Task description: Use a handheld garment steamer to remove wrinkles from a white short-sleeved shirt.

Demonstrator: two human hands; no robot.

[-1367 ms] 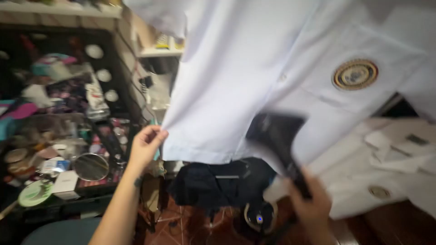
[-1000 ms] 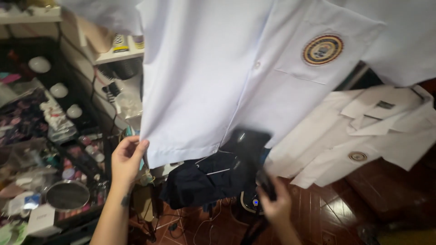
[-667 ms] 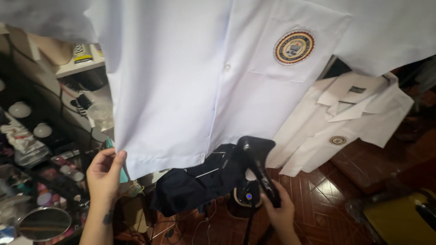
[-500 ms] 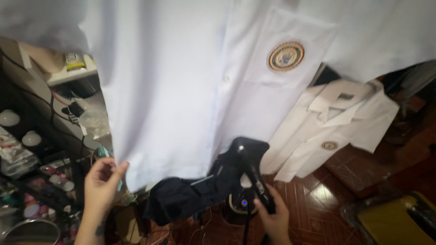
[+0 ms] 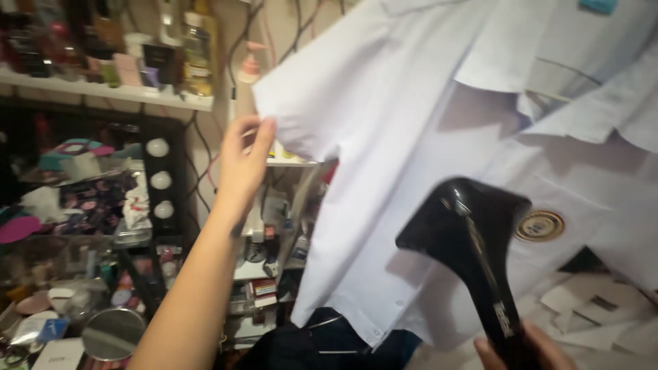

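A white short-sleeved shirt (image 5: 418, 123) with a round gold and blue badge (image 5: 540, 225) on its chest pocket hangs in front of me. My left hand (image 5: 245, 157) is raised and pinches the end of the shirt's sleeve, holding it out to the left. Low at the right, my right hand (image 5: 531, 348) grips the handle of a black handheld garment steamer (image 5: 473, 236). The steamer's wide head points up at the front of the shirt, below the sleeve.
A second white shirt (image 5: 603, 322) lies at the lower right. A dark garment (image 5: 322, 342) hangs below. On the left stand a cluttered vanity with round bulbs (image 5: 157, 147), a small round mirror (image 5: 113, 334), and a shelf of bottles (image 5: 123, 92).
My left hand let go of the shirt's bottom hem and rose to pinch the sleeve end. My right hand lifted the steamer from below the hem to chest height. The view tilted upward.
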